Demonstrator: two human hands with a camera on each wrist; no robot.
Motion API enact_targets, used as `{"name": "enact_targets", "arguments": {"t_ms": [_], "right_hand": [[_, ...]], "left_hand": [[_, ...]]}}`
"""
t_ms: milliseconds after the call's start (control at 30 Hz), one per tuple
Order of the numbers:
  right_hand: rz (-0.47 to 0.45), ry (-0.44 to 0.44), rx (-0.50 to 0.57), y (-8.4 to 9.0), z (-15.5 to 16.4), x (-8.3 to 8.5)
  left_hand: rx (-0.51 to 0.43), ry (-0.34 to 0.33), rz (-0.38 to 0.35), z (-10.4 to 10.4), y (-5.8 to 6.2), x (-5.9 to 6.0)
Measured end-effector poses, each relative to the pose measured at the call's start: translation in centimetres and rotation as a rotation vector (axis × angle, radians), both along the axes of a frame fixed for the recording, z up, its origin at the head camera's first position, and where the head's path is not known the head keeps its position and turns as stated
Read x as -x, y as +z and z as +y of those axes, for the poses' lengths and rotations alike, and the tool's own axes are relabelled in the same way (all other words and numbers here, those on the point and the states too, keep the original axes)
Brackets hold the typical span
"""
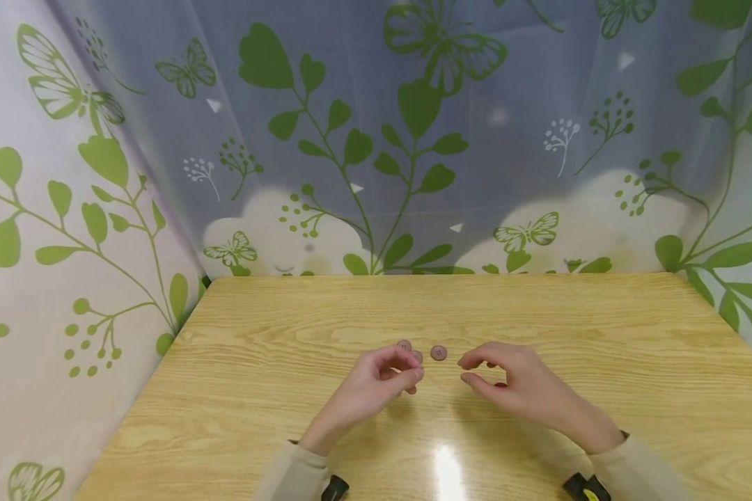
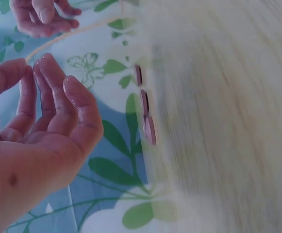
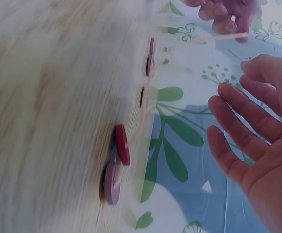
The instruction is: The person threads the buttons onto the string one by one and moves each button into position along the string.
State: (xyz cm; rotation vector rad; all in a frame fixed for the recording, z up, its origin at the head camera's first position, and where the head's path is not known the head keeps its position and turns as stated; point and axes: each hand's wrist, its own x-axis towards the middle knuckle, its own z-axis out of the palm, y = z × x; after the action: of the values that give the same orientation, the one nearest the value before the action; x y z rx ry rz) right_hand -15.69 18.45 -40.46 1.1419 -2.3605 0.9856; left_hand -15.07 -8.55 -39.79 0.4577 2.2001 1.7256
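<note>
**Two hands hovering by a scatter of buttons**

Leaf-and-butterfly curtains [image 1: 376, 139] are hanging round three sides of a pale wooden table [image 1: 288, 334], and a patch of light is glaring off its near edge. At the middle of the table a few small pinkish buttons [image 1: 438, 353] are lying close together, one of them plainly showing its holes in the head view; two more are sitting just behind the left fingertips. The right wrist view is showing the buttons [image 3: 123, 144] edge-on, a redder one just beside a paler one, with others further along, and a thin pale thread [image 3: 213, 37] is running from them toward the far hand.

The left hand [image 1: 382, 379] is resting near the buttons with its fingers loosely curled; in the left wrist view [image 2: 43, 126] the palm is lying open and nothing is showing in it. The right hand [image 1: 507, 379] is sitting just to the other side, fingers bent and tips drawn toward the thumb. Whether either hand is pinching the thread, I cannot tell. Beige sleeves [image 1: 294, 473] are covering both wrists.
</note>
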Motion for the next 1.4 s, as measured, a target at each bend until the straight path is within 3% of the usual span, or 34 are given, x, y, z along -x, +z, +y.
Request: {"name": "enact_targets", "arguments": {"t_ms": [367,633,900,1400], "right_hand": [[0.041,0.036,0.050,-0.2,-1.5,0.2],[0.067,0.068,0.099,-0.1,-2.5,0.1],[0.092,0.103,0.123,-0.2,-3.3,0.3],[0.082,0.071,0.110,-0.3,-3.8,0.3]], "left_hand": [[-0.046,0.061,-0.095,0.9,0.4,-0.2],[-0.080,0.070,-0.154,1.0,0.0,-0.2],[-0.091,0.061,-0.154,1.0,-0.3,0.0],[-0.097,0.035,-0.155,1.0,-0.2,-0.1]]}}
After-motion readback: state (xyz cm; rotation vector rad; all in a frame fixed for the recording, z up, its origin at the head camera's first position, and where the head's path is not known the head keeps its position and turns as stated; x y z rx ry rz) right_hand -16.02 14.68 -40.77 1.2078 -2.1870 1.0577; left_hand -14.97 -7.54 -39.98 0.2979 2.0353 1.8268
